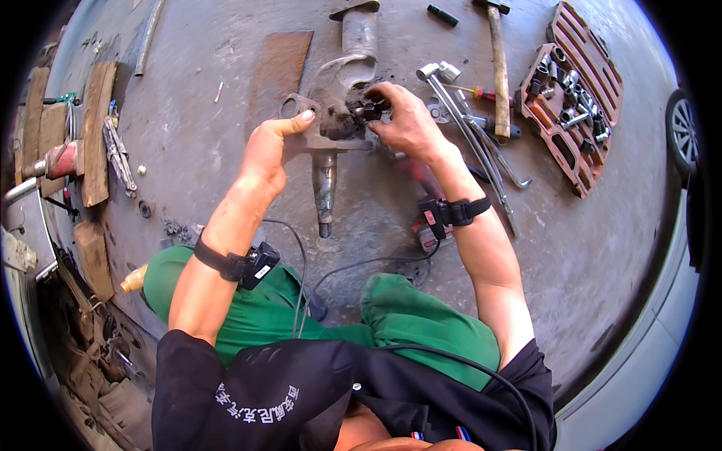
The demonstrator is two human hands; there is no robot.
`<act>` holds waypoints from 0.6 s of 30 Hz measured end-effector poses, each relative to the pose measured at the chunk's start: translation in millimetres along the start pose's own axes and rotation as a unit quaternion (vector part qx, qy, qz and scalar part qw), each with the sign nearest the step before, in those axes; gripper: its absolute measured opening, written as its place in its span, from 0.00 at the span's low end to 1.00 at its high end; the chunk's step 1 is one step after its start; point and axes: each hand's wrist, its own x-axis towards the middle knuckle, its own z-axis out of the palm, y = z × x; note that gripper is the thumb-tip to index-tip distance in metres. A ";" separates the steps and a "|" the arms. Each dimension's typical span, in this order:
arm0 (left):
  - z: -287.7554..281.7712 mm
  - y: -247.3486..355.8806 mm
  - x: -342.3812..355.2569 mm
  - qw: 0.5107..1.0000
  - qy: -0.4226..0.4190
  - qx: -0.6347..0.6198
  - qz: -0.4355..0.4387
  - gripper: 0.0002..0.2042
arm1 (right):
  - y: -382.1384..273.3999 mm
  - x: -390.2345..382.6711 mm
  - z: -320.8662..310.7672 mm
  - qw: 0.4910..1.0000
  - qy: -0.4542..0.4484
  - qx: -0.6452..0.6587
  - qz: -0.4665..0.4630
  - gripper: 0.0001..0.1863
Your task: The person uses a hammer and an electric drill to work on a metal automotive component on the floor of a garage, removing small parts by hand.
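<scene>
A heavy grimy steel casting with a tapered spindle (325,192) and a round upper tube (357,34) lies on the floor below me. My left hand (267,150) is closed on its flange at the left, with the thumb on top near a hole. My right hand (410,128) has its fingers curled round a small dark fitting (368,110) at the casting’s right side; whether that fitting is loose or attached I cannot tell. Behind my right forearm is a red power tool (417,177), partly hidden.
Long wrenches (481,165), a wooden-handled hammer (497,75) and an open socket case (571,150) lie at the right. A rusty plate (277,64) is behind the casting. Planks (98,131), pliers (118,150) and a red jack (62,161) are at the left. A car (681,135) borders the right.
</scene>
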 end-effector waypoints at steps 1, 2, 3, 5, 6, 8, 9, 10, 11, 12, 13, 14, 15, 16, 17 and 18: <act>0.4 -0.1 -0.2 1.000 0.003 0.002 -0.003 0.13 | -3.3 0.6 -0.2 0.999 0.014 0.023 0.045 0.18; 1.5 0.2 -1.1 1.000 0.011 0.001 -0.001 0.12 | -4.1 1.7 -1.1 0.993 -0.011 -0.047 0.105 0.20; 1.4 1.0 -2.3 1.000 0.014 0.000 0.000 0.12 | -5.7 5.4 -1.8 0.994 -0.013 -0.045 0.103 0.20; 2.5 1.8 -3.2 1.000 0.011 0.001 0.000 0.12 | -8.6 11.9 -5.9 0.965 -0.141 -0.125 0.181 0.25; 3.4 2.2 -3.4 1.000 0.013 0.001 0.000 0.12 | -0.6 7.3 0.7 0.982 -0.093 -0.073 0.144 0.22; 3.3 2.2 -3.9 1.000 0.016 -0.023 0.006 0.13 | 0.7 4.1 -0.3 0.994 -0.065 -0.028 0.086 0.20; 2.1 1.8 -3.7 1.000 0.018 -0.024 0.006 0.13 | 1.2 3.2 -0.3 0.999 -0.035 0.016 0.029 0.18; 1.9 1.0 -2.6 1.000 0.016 -0.025 0.004 0.12 | 2.7 2.4 -0.8 0.999 -0.036 0.015 0.030 0.18; 1.6 0.3 -1.4 1.000 0.015 -0.026 0.003 0.12 | 4.4 1.9 -0.6 0.999 -0.032 0.005 0.017 0.18; 1.1 -0.7 0.1 1.000 0.015 -0.027 0.002 0.12 | 5.7 1.5 -0.3 1.000 -0.029 -0.005 0.005 0.17; -0.6 -1.7 1.1 1.000 0.016 -0.013 0.000 0.11 | 5.7 1.6 1.0 1.000 -0.026 -0.013 -0.009 0.17; -2.3 -2.6 2.0 1.000 0.017 0.000 -0.001 0.11 | 5.7 1.4 2.2 1.000 -0.028 -0.011 -0.010 0.17; -3.8 -3.5 3.0 1.000 0.019 -0.001 -0.002 0.11 | 5.5 0.9 3.5 0.999 -0.013 -0.029 -0.024 0.16; -3.7 -4.1 4.2 1.000 0.018 0.001 0.001 0.11 | 3.4 0.7 3.4 0.998 0.001 -0.049 -0.037 0.15; -3.6 -4.9 4.7 1.000 0.017 0.003 0.004 0.11 | 0.7 -0.1 4.3 0.998 -0.001 -0.049 -0.038 0.15; -3.3 -5.6 4.7 1.000 0.018 0.002 0.003 0.11 | -2.4 -1.2 5.6 0.999 0.026 -0.022 -0.007 0.15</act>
